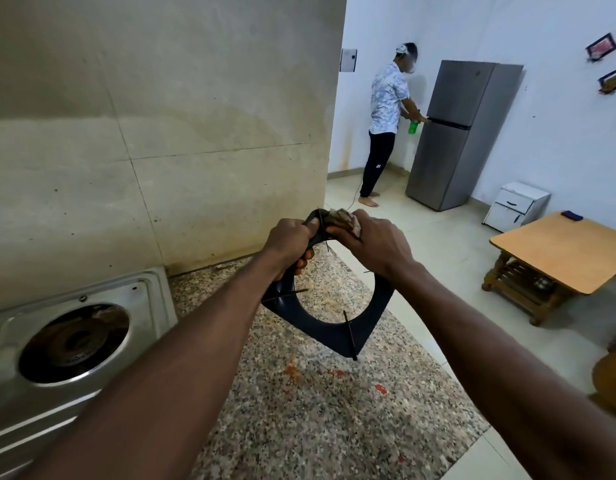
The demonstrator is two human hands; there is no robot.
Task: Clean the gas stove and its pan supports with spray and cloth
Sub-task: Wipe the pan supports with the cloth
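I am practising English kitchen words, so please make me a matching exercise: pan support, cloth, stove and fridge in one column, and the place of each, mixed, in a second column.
1 pan support
2 cloth
3 stove
4 fridge

A on the counter, at the left
B by the far wall
C in the left hand, above the counter
D in the right hand, on the pan support's top corner

Pairs: 1-C, 2-D, 3-A, 4-B

A home kitchen: a gas stove [67, 344] on a granite table [299, 393], a fridge [462, 133] by white walls, a low wooden table [559, 251].
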